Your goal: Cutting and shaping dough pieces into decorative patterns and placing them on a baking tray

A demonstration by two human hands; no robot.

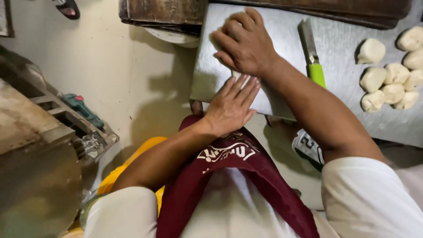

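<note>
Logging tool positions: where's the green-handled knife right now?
Head view: the green-handled knife lies on the metal table, right of the right hand, left of the dough pieces.

Both hands lie on the surface (282, 83) near its nine o'clock corner: the right hand (244, 44) at twelve o'clock of the left hand (229, 105), a bit of dough (237, 76) between them. A scraper (312, 55) lies at three o'clock of the right hand. The dough pieces (390, 83) cluster farther toward three o'clock. Trays (163, 15) sit at eleven o'clock.
</note>
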